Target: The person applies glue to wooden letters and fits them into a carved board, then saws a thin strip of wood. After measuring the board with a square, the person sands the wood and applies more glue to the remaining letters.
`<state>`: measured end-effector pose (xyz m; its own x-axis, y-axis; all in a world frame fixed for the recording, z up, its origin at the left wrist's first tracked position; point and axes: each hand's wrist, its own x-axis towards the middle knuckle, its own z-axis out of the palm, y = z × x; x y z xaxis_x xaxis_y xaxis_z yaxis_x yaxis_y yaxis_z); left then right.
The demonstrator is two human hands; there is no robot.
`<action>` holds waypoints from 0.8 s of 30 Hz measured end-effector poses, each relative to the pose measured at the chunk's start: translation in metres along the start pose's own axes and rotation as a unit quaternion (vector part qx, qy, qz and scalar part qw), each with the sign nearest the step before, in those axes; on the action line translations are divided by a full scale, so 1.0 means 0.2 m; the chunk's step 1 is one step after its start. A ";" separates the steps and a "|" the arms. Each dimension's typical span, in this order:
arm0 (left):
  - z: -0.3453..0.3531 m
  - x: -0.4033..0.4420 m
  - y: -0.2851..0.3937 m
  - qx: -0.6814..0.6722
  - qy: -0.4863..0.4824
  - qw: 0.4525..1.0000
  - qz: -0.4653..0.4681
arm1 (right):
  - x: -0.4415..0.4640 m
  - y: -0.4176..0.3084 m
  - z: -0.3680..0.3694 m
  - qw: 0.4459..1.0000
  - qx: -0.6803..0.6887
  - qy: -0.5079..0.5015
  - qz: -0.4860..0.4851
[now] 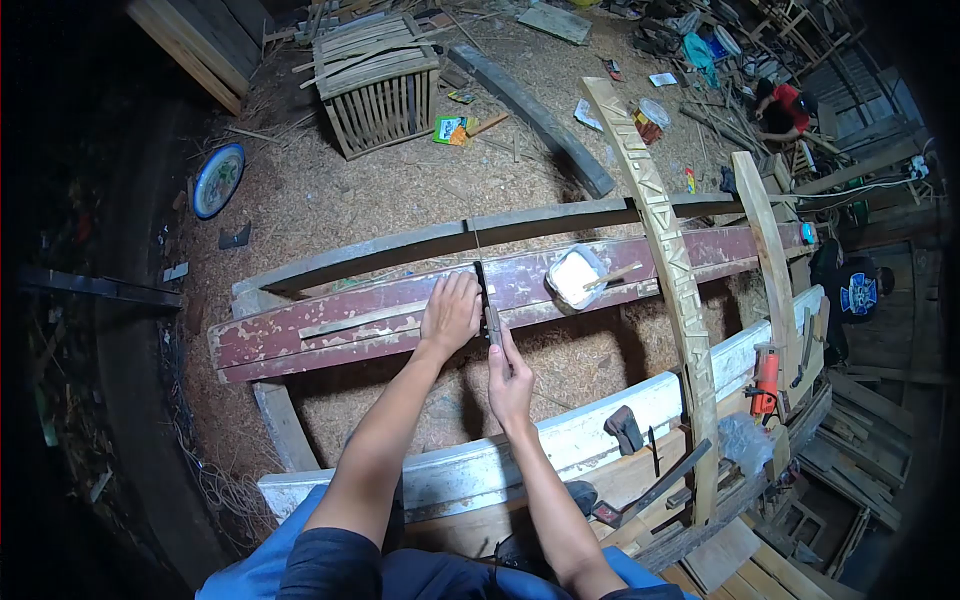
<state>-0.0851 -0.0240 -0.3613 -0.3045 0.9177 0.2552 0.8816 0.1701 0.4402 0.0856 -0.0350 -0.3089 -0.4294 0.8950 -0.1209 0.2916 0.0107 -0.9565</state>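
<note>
Head view: the left hand [455, 308] presses on the maroon board [380, 312] beside a dark narrow tool [491, 318], fingers close together. The right hand [511, 383] grips the tool's near end in a narrow grasp. The tool lies across the board. To its right, a square tub [578, 305] on the board contains white material [573, 273]; a stick [615, 275] extends over its rim. Beyond stand a slatted crate [385, 106] and a bucket [653, 113], contents unclear.
</note>
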 end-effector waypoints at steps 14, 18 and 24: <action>0.00 -0.01 0.00 -0.008 0.034 0.999 0.017 | -0.06 0.00 0.00 1.000 0.006 0.010 0.016; 0.02 -0.01 0.01 -0.028 0.057 0.998 0.005 | -0.18 0.03 -0.01 0.999 -0.011 0.005 0.035; -0.01 -0.01 0.01 -0.039 0.048 0.998 0.007 | -0.30 0.08 -0.05 0.999 -0.019 0.021 0.039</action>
<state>-0.0826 -0.0254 -0.3595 -0.3292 0.8806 0.3408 0.8566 0.1267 0.5002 0.1238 -0.0842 -0.3143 -0.3676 0.9118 -0.1832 0.3560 -0.0440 -0.9334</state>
